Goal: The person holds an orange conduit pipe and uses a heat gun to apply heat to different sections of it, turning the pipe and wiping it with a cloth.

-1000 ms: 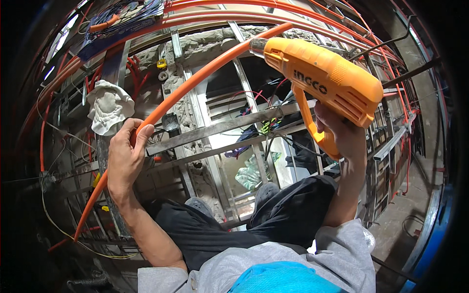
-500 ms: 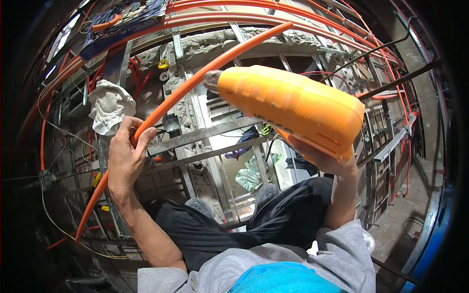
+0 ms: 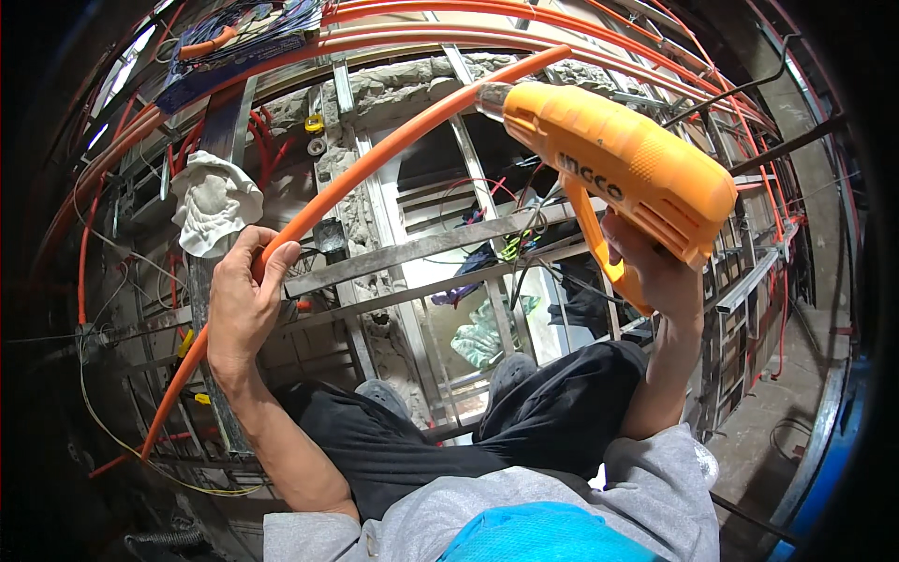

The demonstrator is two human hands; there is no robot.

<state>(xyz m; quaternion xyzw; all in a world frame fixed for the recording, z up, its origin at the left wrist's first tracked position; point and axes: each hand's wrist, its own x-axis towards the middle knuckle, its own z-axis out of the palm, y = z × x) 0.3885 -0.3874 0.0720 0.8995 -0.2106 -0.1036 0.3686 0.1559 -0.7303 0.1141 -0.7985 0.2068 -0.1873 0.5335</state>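
My left hand [image 3: 245, 304] is wrapped round an orange plastic conduit pipe [image 3: 365, 167], thumb on top. The pipe slants from the lower left up to the far right, bending slightly near its far end. My right hand [image 3: 654, 265] grips the handle of an orange heat gun [image 3: 626, 164]. Its metal nozzle [image 3: 491, 100] points left, close beside the far stretch of the pipe; whether they touch I cannot tell. Just beyond my left hand, a crumpled whitish cloth glove or rag [image 3: 215, 204] lies on a metal beam.
Metal framing bars [image 3: 440, 245] cross below my hands, with gaps between them. Several orange pipes [image 3: 412, 39] run along the far side. A bundle of blue wires [image 3: 267, 28] lies at the far left. A yellow tape measure [image 3: 314, 124] and a green plastic bag [image 3: 482, 335] show lower down.
The heat gun has moved right and away from me, its nozzle now beside the pipe's farther part. The pipe's far end has shifted slightly right; my left hand stays almost still.
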